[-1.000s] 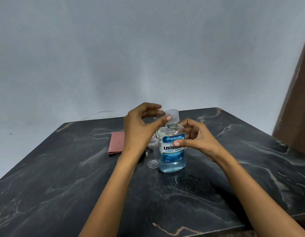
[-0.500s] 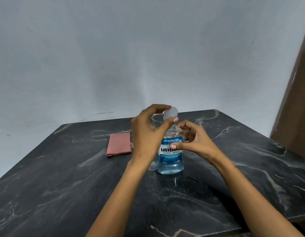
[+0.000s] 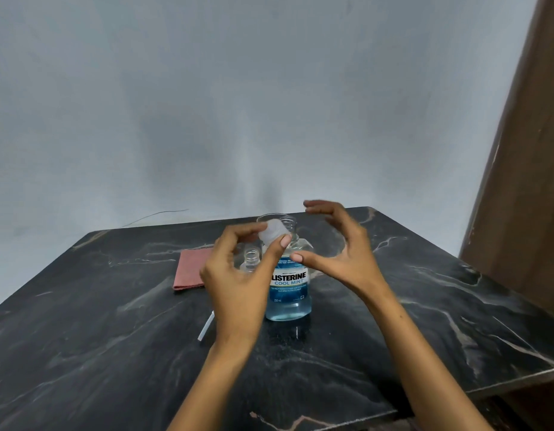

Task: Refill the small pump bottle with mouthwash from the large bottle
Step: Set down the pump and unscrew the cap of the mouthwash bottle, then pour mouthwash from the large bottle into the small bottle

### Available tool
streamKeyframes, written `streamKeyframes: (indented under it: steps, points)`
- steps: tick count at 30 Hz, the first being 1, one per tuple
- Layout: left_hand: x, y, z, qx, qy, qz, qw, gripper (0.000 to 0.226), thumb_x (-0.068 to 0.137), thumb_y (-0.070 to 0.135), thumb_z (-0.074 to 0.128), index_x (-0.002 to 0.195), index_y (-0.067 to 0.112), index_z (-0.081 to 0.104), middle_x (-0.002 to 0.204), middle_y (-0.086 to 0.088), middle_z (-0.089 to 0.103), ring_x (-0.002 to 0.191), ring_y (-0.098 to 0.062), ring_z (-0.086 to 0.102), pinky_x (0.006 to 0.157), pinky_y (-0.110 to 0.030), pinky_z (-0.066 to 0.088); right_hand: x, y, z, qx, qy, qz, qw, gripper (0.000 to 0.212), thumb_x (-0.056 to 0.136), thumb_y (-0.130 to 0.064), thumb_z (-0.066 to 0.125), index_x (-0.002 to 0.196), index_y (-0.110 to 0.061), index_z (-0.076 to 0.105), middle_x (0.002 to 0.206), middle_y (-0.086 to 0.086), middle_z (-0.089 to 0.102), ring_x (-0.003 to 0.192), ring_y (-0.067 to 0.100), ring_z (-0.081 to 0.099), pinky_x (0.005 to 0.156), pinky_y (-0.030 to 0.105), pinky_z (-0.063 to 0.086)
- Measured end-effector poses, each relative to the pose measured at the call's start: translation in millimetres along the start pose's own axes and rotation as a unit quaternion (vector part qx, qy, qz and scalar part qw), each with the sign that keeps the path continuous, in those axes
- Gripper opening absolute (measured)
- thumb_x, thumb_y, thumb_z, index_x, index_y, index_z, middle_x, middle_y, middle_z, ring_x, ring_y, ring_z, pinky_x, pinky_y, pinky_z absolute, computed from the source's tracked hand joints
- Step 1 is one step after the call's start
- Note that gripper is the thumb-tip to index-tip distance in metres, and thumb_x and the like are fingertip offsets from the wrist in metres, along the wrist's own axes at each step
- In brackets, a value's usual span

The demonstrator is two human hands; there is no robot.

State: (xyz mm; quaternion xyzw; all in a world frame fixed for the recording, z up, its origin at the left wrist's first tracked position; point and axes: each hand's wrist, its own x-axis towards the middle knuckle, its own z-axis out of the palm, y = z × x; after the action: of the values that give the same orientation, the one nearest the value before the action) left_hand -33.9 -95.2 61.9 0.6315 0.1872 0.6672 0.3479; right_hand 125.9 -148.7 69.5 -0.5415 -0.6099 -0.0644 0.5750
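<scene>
The large mouthwash bottle [image 3: 289,293], clear with blue liquid and a blue label, stands upright on the black marble table [image 3: 114,337] with its neck uncovered. My left hand [image 3: 238,275] pinches its translucent cap [image 3: 274,233] between thumb and fingers, just left of the neck. The small clear bottle [image 3: 250,259] stands uncapped behind my left hand, mostly hidden. My right hand [image 3: 334,250] hovers just right of the large bottle, fingers spread and lightly curved, holding nothing.
A folded pink cloth [image 3: 191,269] lies on the table to the left. A thin white tube [image 3: 206,328] lies beside my left wrist. A brown wooden surface [image 3: 524,181] rises at the right edge. A grey wall stands behind the table.
My left hand has carried the cap off the large bottle's neck, down and to the left. My right hand has let go of the bottle and spread its fingers.
</scene>
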Motion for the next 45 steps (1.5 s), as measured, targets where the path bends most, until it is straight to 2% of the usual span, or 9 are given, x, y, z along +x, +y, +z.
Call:
streamKeyframes:
  steps: [6,15,18,22,31,34,38,42,45]
  points:
    - [-14,5,-10,-0.093,-0.026,-0.115,0.989,0.027,0.063,0.035,0.079,0.084,0.020,0.071,0.086,0.002,0.074,0.083,-0.020,0.068,0.075,-0.042,0.055,-22,-35,6,-0.113,0.012,-0.185,0.976,0.040,0.073,-0.027,0.082,0.104,-0.010,0.065,0.117,-0.001,0.063,0.115,0.011,0.058,0.094,0.030,0.048]
    - [-20,-4,-19,-0.116,-0.094,-0.167,0.975,0.030,0.065,0.040,0.074,0.078,0.014,0.071,0.075,0.001,0.073,0.070,-0.003,0.065,0.060,-0.011,0.047,-46,-41,9,-0.071,-0.017,-0.117,0.990,0.025,0.076,-0.009,0.073,0.100,-0.008,0.069,0.100,-0.002,0.066,0.087,0.009,0.063,0.071,0.023,0.056]
    - [-10,-15,-26,-0.081,-0.055,-0.156,0.983,0.029,0.072,0.043,0.070,0.078,0.014,0.070,0.070,0.008,0.070,0.063,0.002,0.061,0.059,-0.011,0.047,-50,-41,-2,-0.093,-0.114,0.004,0.989,0.025,0.071,-0.027,0.065,0.095,-0.022,0.072,0.086,-0.011,0.064,0.074,0.009,0.062,0.064,0.026,0.055]
    - [21,-39,-34,-0.044,0.002,-0.171,0.984,0.016,0.085,0.032,0.068,0.078,0.017,0.067,0.080,0.001,0.071,0.070,-0.003,0.060,0.068,-0.019,0.047,-60,-29,-8,-0.270,-0.252,0.084,0.926,0.042,0.063,-0.051,0.049,0.096,-0.035,0.069,0.079,-0.011,0.065,0.069,0.007,0.058,0.066,0.032,0.052]
    - [42,-87,-36,0.019,-0.040,-0.205,0.978,0.014,0.087,0.035,0.065,0.083,0.022,0.062,0.089,0.002,0.068,0.078,-0.003,0.059,0.074,-0.022,0.044,-68,-13,-2,-0.306,-0.243,0.111,0.914,0.051,0.056,-0.074,0.058,0.088,-0.035,0.061,0.062,-0.028,0.059,0.068,-0.005,0.060,0.061,0.021,0.046]
    - [37,-92,-35,0.009,-0.076,-0.219,0.973,0.022,0.086,0.040,0.064,0.090,0.019,0.063,0.096,-0.001,0.070,0.091,-0.011,0.062,0.084,-0.023,0.046,-68,-9,-1,-0.236,-0.120,0.122,0.957,0.053,0.055,-0.079,0.064,0.075,-0.030,0.063,0.065,-0.020,0.064,0.065,-0.004,0.062,0.056,0.019,0.050]
    - [30,-90,-35,0.002,-0.132,-0.214,0.968,0.049,0.071,0.054,0.063,0.100,0.015,0.065,0.094,0.003,0.070,0.076,0.005,0.062,0.067,-0.008,0.046,-61,-3,5,-0.132,0.069,0.108,0.983,0.040,0.062,-0.057,0.077,0.084,-0.030,0.058,0.080,-0.014,0.063,0.076,0.003,0.061,0.063,0.020,0.051]
    - [28,-96,-39,-0.031,-0.157,-0.231,0.960,0.059,0.060,0.047,0.074,0.108,0.015,0.062,0.105,-0.003,0.071,0.100,-0.011,0.067,0.078,-0.015,0.052,-48,3,10,-0.046,0.001,0.153,0.987,0.071,0.060,-0.055,0.077,0.118,-0.033,0.042,0.126,-0.014,0.055,0.115,0.000,0.053,0.094,0.024,0.046]
    - [28,-100,-40,-0.037,-0.174,-0.219,0.959,0.066,0.053,0.044,0.080,0.110,0.015,0.062,0.106,-0.004,0.072,0.103,-0.013,0.067,0.087,-0.026,0.053,-40,5,14,0.026,-0.048,0.169,0.984,0.082,0.058,-0.051,0.076,0.127,-0.034,0.034,0.131,-0.014,0.049,0.119,-0.007,0.049,0.092,0.008,0.042]
